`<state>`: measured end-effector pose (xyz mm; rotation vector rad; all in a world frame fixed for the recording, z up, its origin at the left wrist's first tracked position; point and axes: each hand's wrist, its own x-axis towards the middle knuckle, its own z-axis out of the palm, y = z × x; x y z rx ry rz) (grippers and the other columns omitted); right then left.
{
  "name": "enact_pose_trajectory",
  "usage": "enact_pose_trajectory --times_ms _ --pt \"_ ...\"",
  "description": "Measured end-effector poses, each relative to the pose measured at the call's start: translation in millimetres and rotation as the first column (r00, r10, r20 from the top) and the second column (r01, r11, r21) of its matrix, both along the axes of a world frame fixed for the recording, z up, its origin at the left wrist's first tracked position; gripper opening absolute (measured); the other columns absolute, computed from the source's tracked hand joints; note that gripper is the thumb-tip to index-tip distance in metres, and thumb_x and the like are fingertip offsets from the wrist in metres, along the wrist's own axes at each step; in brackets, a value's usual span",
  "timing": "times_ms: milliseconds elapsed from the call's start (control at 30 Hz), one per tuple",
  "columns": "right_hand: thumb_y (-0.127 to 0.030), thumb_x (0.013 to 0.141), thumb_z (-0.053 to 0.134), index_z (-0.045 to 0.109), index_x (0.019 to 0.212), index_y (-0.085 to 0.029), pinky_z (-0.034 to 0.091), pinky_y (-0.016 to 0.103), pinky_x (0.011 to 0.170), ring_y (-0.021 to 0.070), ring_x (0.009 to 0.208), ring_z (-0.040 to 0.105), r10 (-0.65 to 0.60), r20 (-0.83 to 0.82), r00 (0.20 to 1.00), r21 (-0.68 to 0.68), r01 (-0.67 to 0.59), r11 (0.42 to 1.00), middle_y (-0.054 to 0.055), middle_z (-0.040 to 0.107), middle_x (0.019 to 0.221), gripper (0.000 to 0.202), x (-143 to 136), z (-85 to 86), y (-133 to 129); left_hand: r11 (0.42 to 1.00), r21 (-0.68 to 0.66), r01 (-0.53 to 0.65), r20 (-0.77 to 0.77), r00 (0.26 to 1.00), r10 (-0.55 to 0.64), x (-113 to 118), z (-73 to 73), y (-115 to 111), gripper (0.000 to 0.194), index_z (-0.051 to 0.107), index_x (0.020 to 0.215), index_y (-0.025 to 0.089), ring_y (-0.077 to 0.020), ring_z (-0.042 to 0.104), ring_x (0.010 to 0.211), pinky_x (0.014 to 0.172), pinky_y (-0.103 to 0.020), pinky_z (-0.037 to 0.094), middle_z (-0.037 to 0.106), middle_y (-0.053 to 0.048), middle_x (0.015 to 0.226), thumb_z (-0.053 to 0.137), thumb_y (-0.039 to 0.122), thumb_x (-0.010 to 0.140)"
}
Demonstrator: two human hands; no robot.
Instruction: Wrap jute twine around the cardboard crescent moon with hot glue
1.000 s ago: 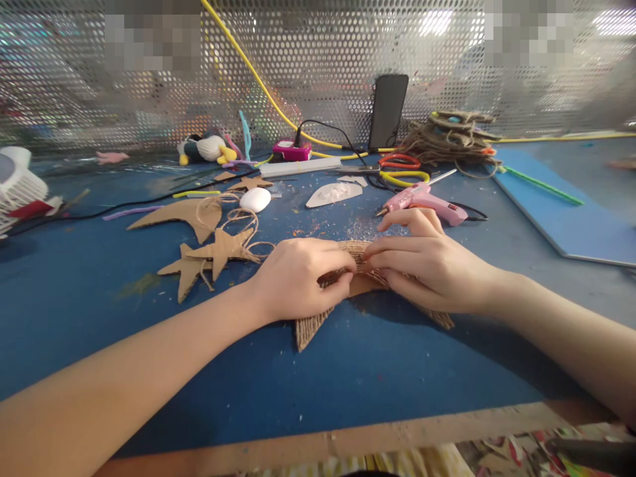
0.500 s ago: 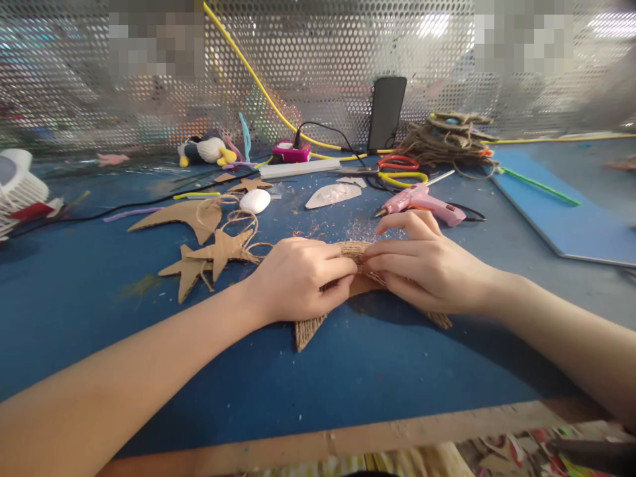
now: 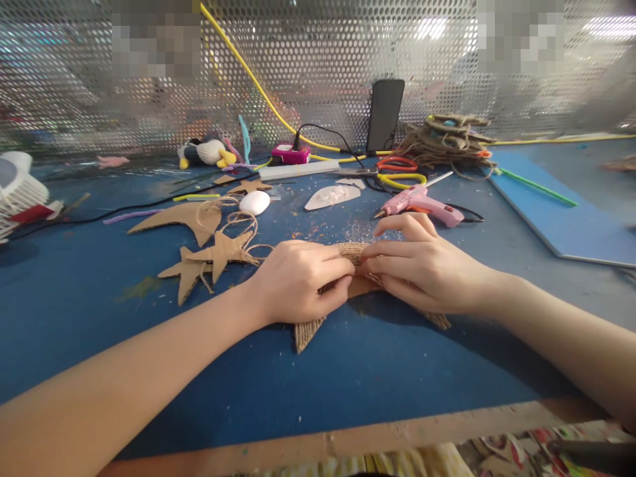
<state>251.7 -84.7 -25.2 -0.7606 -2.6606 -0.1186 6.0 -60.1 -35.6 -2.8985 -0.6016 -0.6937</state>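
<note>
My left hand (image 3: 305,277) was closed, thumb against forefinger, on the twine-covered crescent (image 3: 309,332) at the centre of the frame; my right hand (image 3: 422,266) met it from the other side, fingertips on the same piece, though whether they pinched a strand could not be told. Rows of twine lay close together along the upper arc and over both lower tips. Below my fingers, a strip of plain cardboard (image 3: 362,286) showed along the inner curve; by this I judged the covering well advanced but incomplete, the part beneath my hands being hidden. Just above my right hand, the glue gun (image 3: 422,204) lay on the blue table (image 3: 223,397), unheld. At centre left, a second crescent (image 3: 173,218) and two overlapping stars (image 3: 226,250) showed bare cardboard faces.
</note>
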Motion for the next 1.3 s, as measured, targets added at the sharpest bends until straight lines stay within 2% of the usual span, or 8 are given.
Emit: enact_pose_trajectory --times_ms 800,1300 --pt "-0.015 0.092 0.05 0.07 0.099 -0.018 0.037 0.05 0.1 0.0288 0.115 0.048 0.014 -0.036 0.999 0.017 -0.014 1.0 0.009 0.072 0.104 0.022 -0.9 0.1 -0.4 1.0 -0.007 0.011 -0.029 1.0 -0.012 1.6 2.7 0.2 0.024 0.071 0.088 0.021 -0.0151 0.065 0.066 0.059 -0.027 0.044 0.068 -0.001 0.073 0.047 0.023 0.094" --pt "-0.014 0.093 0.049 0.068 0.097 -0.015 0.038 0.051 0.099 0.0296 0.115 0.045 0.013 -0.02 1.0 0.009 -0.013 1.0 0.01 0.071 0.104 0.02 -2.2 -0.6 0.4 1.0 -0.008 0.024 -0.044 0.999 -0.025 1.4 3.6 0.6 0.025 0.071 0.087 0.02 -0.0165 0.064 0.065 0.059 -0.03 0.044 0.066 0.0 0.071 0.047 0.023 0.094"
